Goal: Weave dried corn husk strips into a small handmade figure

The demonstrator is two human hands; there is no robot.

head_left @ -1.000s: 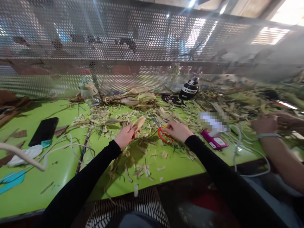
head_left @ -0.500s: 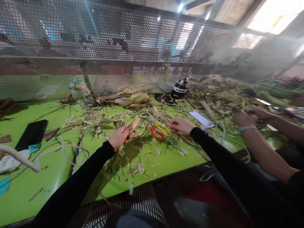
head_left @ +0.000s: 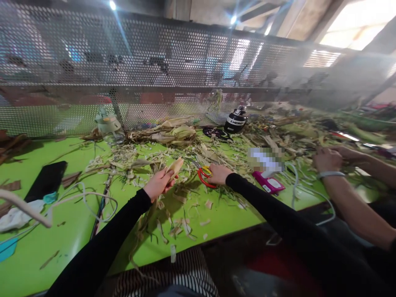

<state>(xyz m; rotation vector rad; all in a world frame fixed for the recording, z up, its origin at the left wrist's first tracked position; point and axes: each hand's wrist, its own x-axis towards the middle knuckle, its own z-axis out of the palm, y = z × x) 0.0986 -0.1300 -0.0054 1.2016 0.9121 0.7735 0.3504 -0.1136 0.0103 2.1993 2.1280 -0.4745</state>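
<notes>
Husk piece (head_left: 176, 166) there: is your left hand (head_left: 159, 184) holding it?

Yes, I have it pinched between thumb and fingers, its pale free end pointing far and right, over the green table (head_left: 72, 239).

And the right hand (head_left: 219, 174)?

It is just to the right of the husk, fingers bent and touching the handles of the scissors (head_left: 201, 173), one red, one yellow. I cannot tell whether my fingers have closed around them. The blades point far and left, among pale shreds (head_left: 136, 150).

What lies beyond your hands?

A bundle of husks (head_left: 170, 133), on the far side, near the perforated screen (head_left: 148, 53). Right of it is a black bottle (head_left: 235, 122) with a white band of lettering; a pale-topped bottle (head_left: 109, 124) is on the far left.

And out to the sides?

On my left, a dark phone (head_left: 46, 180) lies flat. To the right sits a magenta device (head_left: 268, 183), and farther right are a co-worker's hands (head_left: 329, 159), well apart from mine. What they hold is too unclear to tell.
</notes>
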